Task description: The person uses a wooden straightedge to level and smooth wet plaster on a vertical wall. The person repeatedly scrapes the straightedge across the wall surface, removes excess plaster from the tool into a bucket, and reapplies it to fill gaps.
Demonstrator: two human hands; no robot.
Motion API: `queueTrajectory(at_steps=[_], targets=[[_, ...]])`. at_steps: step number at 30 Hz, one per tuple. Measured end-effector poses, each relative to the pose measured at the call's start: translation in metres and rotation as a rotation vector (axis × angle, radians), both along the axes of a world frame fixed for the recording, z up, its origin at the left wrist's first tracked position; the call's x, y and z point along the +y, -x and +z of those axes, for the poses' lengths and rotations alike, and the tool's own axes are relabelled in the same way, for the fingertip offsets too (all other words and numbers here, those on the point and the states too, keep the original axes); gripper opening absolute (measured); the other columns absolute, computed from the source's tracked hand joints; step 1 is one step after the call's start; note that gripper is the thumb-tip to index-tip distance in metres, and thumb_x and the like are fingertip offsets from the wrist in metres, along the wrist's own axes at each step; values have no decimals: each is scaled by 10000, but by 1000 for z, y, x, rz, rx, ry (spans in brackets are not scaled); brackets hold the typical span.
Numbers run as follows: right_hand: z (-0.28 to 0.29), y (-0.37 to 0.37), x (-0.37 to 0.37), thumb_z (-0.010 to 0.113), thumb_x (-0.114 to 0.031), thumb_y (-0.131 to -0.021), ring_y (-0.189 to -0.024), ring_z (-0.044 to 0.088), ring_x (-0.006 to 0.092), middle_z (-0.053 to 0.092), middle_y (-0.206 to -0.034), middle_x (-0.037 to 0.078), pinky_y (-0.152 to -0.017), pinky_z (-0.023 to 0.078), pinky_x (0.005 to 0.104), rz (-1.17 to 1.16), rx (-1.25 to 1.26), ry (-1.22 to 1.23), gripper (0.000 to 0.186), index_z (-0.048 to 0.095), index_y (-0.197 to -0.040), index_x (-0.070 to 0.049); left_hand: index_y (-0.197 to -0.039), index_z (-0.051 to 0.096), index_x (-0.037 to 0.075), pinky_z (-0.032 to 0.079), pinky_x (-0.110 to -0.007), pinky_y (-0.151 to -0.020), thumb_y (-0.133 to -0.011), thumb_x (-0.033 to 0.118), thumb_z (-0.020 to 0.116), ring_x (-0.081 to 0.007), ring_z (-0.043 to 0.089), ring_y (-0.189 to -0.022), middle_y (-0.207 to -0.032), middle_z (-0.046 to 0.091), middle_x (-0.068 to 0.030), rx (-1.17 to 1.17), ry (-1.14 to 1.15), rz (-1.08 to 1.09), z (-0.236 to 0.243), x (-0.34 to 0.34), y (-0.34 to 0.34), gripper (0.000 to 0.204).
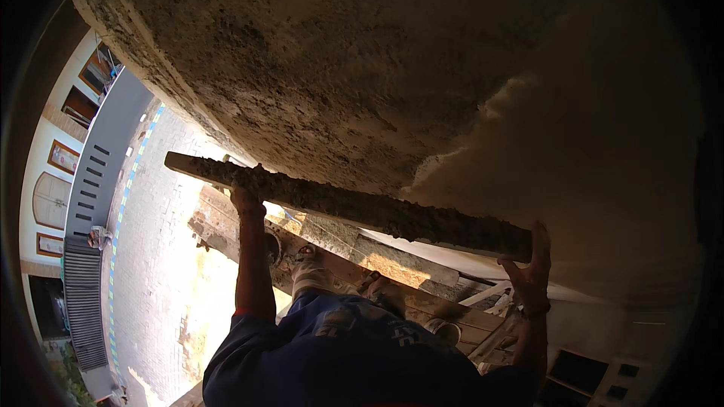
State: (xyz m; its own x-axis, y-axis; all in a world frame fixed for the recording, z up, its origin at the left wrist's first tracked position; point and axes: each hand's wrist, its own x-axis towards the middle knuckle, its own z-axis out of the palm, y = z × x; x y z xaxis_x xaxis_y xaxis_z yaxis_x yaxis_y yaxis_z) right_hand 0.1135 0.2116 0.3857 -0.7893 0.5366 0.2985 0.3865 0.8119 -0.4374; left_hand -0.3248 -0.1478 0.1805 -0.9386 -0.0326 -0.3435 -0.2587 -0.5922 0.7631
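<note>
Both arms are raised, holding a long plasterer's straightedge (pixel 377 213) across the view. Wet, lumpy mortar coats most of its length; the left end is barer. My left hand (pixel 247 202) is closed round it a little in from that end, its fingers partly hidden. My right hand (pixel 531 275) grips the right end, thumb and fingers on either side. Beyond the straightedge spreads a rough, dark plastered surface (pixel 302 68), which meets a smoother, paler area (pixel 588 143) along a ragged edge. Whether the straightedge touches the surface I cannot tell.
Below, my feet (pixel 305 253) stand on wooden scaffold planks (pixel 422 300). A bucket (pixel 443 330) stands on the planks at the right, and a dark round container (pixel 273 247) is near my left forearm. Far below lies a sunlit paved street (pixel 147 256), with a grey fence (pixel 84 301) beyond.
</note>
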Motion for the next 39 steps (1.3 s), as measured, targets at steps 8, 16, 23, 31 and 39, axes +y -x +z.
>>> queueTrajectory(at_steps=[8,16,23,31,39], targets=[[27,-18,15,727,-17,-533,-1221,364,309,381,-1296,155,-973,363,412,-5,-258,240,881,344,-1325,-72,-956,600,32,513,-329,-663,-851,308,522,-206,625,-766,-892,627,-95,-153,107,67,-32,9,-74,305],[105,42,-20,776,-337,-560,-1278,282,323,305,-1376,154,-1052,243,464,-46,-593,51,954,302,-1358,-119,-947,603,54,525,-343,-676,-849,266,504,-239,639,-783,-884,638,-104,-352,-200,202,-93,3,-113,253],[138,94,-27,765,-361,-584,-1233,327,361,368,-1309,182,-1004,304,464,261,-575,-231,877,368,-1323,-106,-1012,570,62,527,-364,-713,-863,282,462,-240,640,-800,-917,639,-112,-328,-492,237,-174,-10,-128,287],[167,230,-152,736,-272,-640,-827,507,270,478,-985,132,-696,435,390,1073,-301,-332,649,489,-1174,1,-999,566,96,543,-455,-685,-884,262,343,-275,646,-766,-905,637,-95,-615,-760,332,-210,-61,-109,301],[49,306,-317,708,-261,-646,-762,543,292,425,-869,119,-613,494,398,1361,-410,-605,475,569,-1072,-104,-1200,501,155,413,-544,-876,-811,699,235,-312,507,-1076,-1126,551,-133,-217,-1098,629,-252,-116,-109,720]])
